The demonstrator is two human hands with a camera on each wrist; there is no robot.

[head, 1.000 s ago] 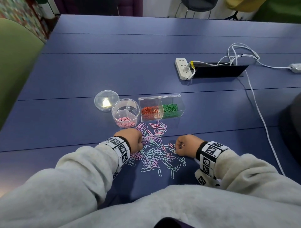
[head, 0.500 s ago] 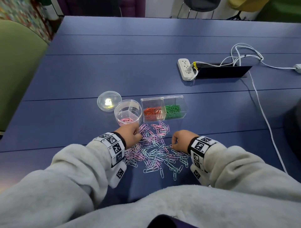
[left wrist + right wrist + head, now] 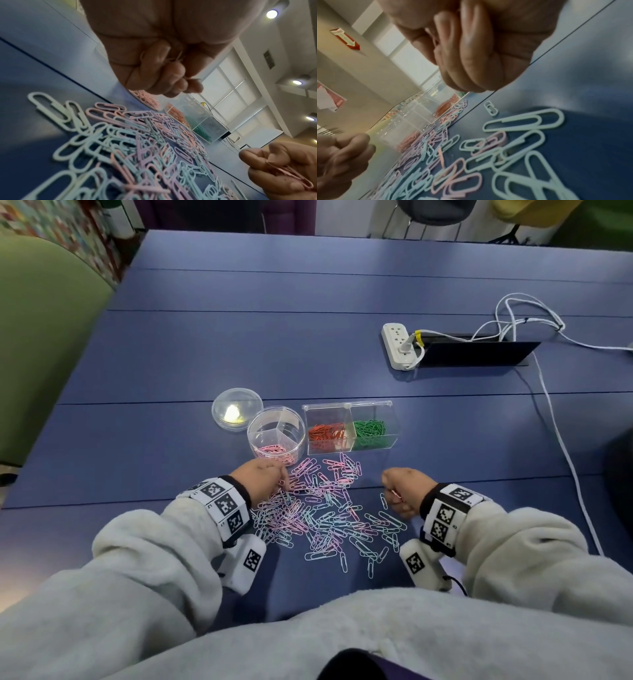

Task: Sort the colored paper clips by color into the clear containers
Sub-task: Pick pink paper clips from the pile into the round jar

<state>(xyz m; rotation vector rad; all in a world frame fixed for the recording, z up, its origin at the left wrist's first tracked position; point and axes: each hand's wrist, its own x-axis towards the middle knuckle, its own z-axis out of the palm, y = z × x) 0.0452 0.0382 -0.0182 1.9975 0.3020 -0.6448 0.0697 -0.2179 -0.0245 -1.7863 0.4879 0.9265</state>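
Observation:
A loose pile of pastel pink, blue and purple paper clips (image 3: 325, 515) lies on the blue table in front of me. Behind it stands a round divided clear container (image 3: 276, 433) with pink clips in its near compartment. To its right is a rectangular clear box (image 3: 349, 428) holding orange clips on the left and green ones on the right. My left hand (image 3: 281, 480) is at the pile's left edge, its fingers (image 3: 171, 70) curled round pink clips. My right hand (image 3: 391, 495) is at the pile's right edge and grips a small bunch of pink clips (image 3: 289, 174).
The round container's clear lid (image 3: 237, 409) lies flat to its left. A white power strip (image 3: 399, 345) and white cable (image 3: 561, 440) lie at the far right beside a dark cable slot. A green chair (image 3: 44, 337) stands at the table's left edge.
Both hands have shifted slightly forward toward the containers and still hold pink clips. The right hand has moved a little away from the pile's edge.

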